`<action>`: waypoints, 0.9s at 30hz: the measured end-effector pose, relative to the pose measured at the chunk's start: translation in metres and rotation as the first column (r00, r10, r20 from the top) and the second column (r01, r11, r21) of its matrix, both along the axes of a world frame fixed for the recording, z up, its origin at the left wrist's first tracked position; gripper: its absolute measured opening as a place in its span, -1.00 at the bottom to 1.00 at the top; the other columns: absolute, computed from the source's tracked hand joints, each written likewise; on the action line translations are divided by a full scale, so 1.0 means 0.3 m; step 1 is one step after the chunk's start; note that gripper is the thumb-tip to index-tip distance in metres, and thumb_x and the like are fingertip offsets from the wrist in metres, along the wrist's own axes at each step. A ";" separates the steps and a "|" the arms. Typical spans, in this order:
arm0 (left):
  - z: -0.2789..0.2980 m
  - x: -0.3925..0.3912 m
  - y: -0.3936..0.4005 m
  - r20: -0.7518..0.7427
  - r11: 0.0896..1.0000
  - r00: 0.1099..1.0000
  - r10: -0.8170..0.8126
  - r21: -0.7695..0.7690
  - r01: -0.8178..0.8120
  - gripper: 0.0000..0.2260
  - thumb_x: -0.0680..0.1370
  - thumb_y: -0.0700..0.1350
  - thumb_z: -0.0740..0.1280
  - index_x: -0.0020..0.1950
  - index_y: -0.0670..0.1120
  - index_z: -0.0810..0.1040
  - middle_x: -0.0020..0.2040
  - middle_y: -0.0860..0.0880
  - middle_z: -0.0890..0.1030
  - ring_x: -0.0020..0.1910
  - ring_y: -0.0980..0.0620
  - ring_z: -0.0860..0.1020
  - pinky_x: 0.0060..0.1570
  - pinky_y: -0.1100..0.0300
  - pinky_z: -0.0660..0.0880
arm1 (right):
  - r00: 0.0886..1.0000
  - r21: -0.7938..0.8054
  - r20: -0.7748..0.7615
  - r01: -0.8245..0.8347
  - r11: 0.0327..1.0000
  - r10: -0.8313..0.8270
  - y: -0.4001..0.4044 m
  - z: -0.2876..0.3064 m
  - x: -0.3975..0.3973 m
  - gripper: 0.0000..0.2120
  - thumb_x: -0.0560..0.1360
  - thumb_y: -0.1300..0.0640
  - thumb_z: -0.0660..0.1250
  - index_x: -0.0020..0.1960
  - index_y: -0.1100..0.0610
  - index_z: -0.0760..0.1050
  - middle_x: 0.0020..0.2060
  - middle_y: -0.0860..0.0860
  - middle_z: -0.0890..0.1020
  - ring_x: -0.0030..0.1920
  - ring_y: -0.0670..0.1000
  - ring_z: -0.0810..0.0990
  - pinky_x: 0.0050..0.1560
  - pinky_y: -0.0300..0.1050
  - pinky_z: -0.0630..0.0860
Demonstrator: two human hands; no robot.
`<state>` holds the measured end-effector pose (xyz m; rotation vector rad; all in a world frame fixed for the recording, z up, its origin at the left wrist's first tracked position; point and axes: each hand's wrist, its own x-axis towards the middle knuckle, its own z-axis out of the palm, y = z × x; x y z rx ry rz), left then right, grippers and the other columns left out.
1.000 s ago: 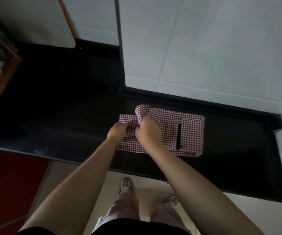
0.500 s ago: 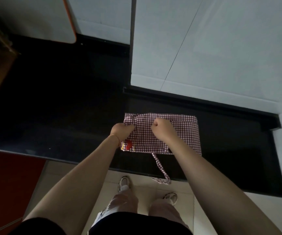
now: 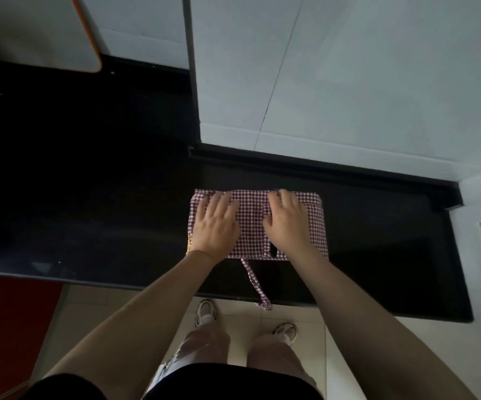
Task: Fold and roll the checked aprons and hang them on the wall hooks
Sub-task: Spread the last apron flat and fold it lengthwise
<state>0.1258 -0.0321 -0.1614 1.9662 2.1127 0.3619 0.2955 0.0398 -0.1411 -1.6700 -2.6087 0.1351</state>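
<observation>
Pressing flat on the folded checked apron (image 3: 255, 223), with left hand (image 3: 215, 226) and right hand (image 3: 288, 223) both spread open, fingers straight, side by side on the cloth. Lying on the black worktop (image 3: 377, 255) near the white wall (image 3: 349, 82), with one tie strap (image 3: 255, 284) hanging over the front edge. Soft, light and floppy by the look, so probably best taken at one short end with both hands for rolling, keeping the layers tight and minding the loose strap.

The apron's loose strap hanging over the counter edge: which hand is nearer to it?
Right. The right hand presses the apron just above and right of where the strap leaves it; the left hand presses farther left.
</observation>
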 end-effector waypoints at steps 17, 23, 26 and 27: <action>-0.001 0.055 0.225 0.106 0.850 0.849 0.518 -0.174 -0.497 -0.71 0.65 -0.01 0.12 0.23 -0.09 0.53 0.16 -0.07 0.59 0.23 -0.11 0.41 0.21 -0.03 0.32 | 0.978 -0.295 0.199 0.118 0.948 -0.060 0.027 -0.166 0.374 -0.24 0.58 -0.40 -0.22 0.59 -0.01 -0.36 0.60 0.06 -0.24 0.59 0.09 -0.25 0.53 0.05 -0.29; 0.026 0.016 0.306 0.029 0.800 0.856 0.516 -0.374 -0.469 -0.68 0.66 0.06 0.13 0.10 -0.05 0.62 0.06 -0.09 0.55 0.19 -0.12 0.41 0.20 -0.03 0.29 | 0.985 -0.291 0.160 0.111 0.950 -0.066 0.029 -0.157 0.382 -0.23 0.58 -0.39 -0.18 0.62 0.02 -0.26 0.61 0.08 -0.17 0.60 0.11 -0.19 0.53 0.06 -0.26; 0.031 0.015 0.318 0.125 0.746 0.764 0.633 -0.361 -0.559 -0.71 0.66 0.07 0.16 0.12 -0.04 0.62 0.16 -0.11 0.52 0.22 -0.14 0.40 0.26 -0.07 0.29 | 0.988 -0.304 0.146 0.097 0.948 -0.054 0.037 -0.150 0.390 -0.21 0.56 -0.40 -0.19 0.62 0.02 -0.24 0.61 0.08 -0.15 0.60 0.10 -0.17 0.53 0.05 -0.24; 0.032 0.022 0.315 0.128 0.747 0.758 0.640 -0.338 -0.573 -0.71 0.66 0.06 0.17 0.12 -0.05 0.61 0.18 -0.12 0.51 0.22 -0.14 0.39 0.26 -0.07 0.28 | 0.988 -0.311 0.143 0.093 0.946 -0.050 0.040 -0.146 0.393 -0.21 0.55 -0.40 -0.19 0.62 0.03 -0.23 0.61 0.08 -0.14 0.60 0.10 -0.17 0.53 0.05 -0.24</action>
